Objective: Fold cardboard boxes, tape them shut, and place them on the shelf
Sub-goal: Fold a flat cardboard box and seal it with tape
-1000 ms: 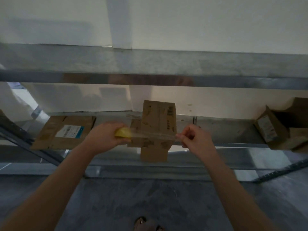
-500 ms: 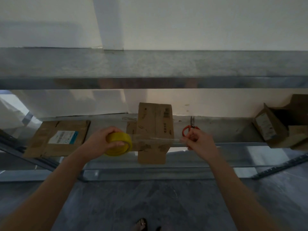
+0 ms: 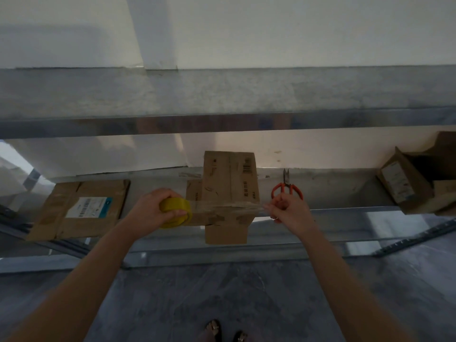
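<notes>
A small cardboard box (image 3: pixel 228 178) lies on the metal shelf (image 3: pixel 345 196), with flaps sticking out to the left and over the front edge. My left hand (image 3: pixel 153 208) grips a yellow tape roll (image 3: pixel 175 212) just left of the box. A clear strip of tape (image 3: pixel 223 207) stretches from the roll across the box's front part. My right hand (image 3: pixel 287 211) pinches the strip's free end just right of the box.
Orange-handled scissors (image 3: pixel 287 187) lie on the shelf behind my right hand. A flattened box with a white label (image 3: pixel 81 208) lies at the left. An open box (image 3: pixel 417 178) stands at the far right. An upper shelf (image 3: pixel 222 95) spans overhead. Grey floor lies below.
My left hand has pulled the roll further left, so the tape strip is longer. The view has shifted and the scissors now show behind my right hand.
</notes>
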### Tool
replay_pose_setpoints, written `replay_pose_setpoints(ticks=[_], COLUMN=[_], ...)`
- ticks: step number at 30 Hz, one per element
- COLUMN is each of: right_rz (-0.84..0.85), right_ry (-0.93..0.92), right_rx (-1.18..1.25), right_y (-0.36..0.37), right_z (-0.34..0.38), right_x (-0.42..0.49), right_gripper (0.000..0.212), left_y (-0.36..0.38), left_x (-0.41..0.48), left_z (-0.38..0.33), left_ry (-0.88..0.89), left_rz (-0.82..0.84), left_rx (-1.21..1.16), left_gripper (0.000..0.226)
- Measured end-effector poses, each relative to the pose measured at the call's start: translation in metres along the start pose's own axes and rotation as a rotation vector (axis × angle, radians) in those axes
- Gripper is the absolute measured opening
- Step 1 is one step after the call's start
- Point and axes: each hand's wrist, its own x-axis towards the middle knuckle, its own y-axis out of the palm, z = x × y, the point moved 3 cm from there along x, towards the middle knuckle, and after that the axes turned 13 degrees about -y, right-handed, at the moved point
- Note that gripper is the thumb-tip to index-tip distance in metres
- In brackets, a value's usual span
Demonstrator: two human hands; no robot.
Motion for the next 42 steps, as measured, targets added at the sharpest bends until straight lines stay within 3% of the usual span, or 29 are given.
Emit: replay_pose_setpoints(ticks=[5,10,12,18,22,25,29,34,39,42], right_rz=[0.011,-0.033,-0.068,-0.154,-0.134,-0.094,-0.067,0.082,0.074,0.043], right_ry=[0.066,0.157,0.169,0.192,0.207,0.14,-0.025,-0.297,-0.268,-0.252], right_rx=[0.111,0.462,0.582,0.68,0.65,0.492,0.259,0.05,0.033,0.107], right_y=[0.011,0.036,0.045,0.061,0.073,0.079,0.066,0.07,0.087,0.089], right_z=[-0.005,-0.009,-0.01,-0.013,-0.004,0.0,-0.003,0.021,0.029,0.021], right_x=[0.011,0.018,0.018,0.011,0.007,0.007,0.001,-0.007,0.007,0.011], right_gripper=[0.018,0.002,0.006,0.004,0.011,0.017,0.037,0.065,0.056,0.056], left_y=[0.005,0.007,0.008,0.012,0.015,0.011,0.005,0.002,-0.017,-0.031], left_x=[0.012,0.023,0.025,0.029,0.028,0.024,0.018,0.016,0.024,0.031], left_z=[0.003,0.005,0.007,0.009,0.011,0.016,0.019,0.022,0.036,0.042], left_ry=[-0.043,-0.077,-0.079,-0.07,-0.104,-0.146,-0.131,-0.095,-0.102,-0.101], left_rz=[-0.034,-0.043,-0.032,-0.053,-0.046,-0.054,-0.061,-0.059,0.033,0.15], left_rx=[-0.013,-0.061,-0.055,-0.045,-0.078,-0.079,-0.051,-0.072,-0.141,-0.229], left_gripper=[0.031,0.027,0.027,0.028,0.029,0.028,0.027,0.03,0.033,0.061])
